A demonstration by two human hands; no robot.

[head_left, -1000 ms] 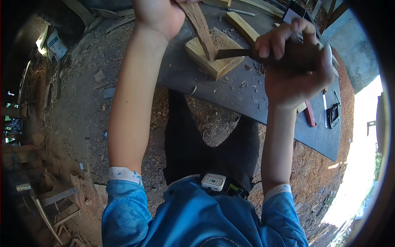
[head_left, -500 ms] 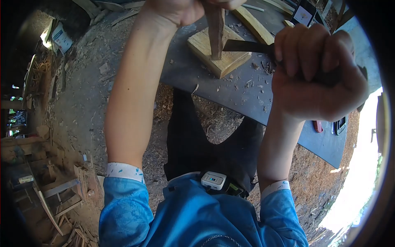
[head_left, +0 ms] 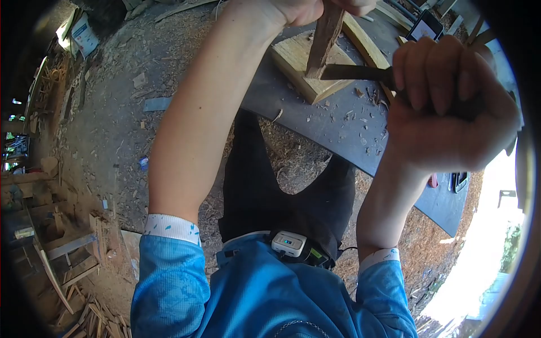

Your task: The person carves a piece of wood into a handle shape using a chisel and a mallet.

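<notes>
Over the grey tabletop (head_left: 338, 141), left hand (head_left: 315, 8) grips near-upright stick (head_left: 324, 39); right hand (head_left: 451, 107) clenches level blade (head_left: 355, 72) pointing at it.

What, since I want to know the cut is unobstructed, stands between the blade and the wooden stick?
Nothing visible. The blade in the right hand runs straight to the stick at its lower end and seems to touch it. The left hand grips the stick higher up, above the wooden block; loose chips lie on the table.

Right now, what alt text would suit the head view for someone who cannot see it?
The left hand holds a wooden stick on end on a wooden block, while the right hand holds a dark blade against its base. Chips litter the grey table.
</notes>
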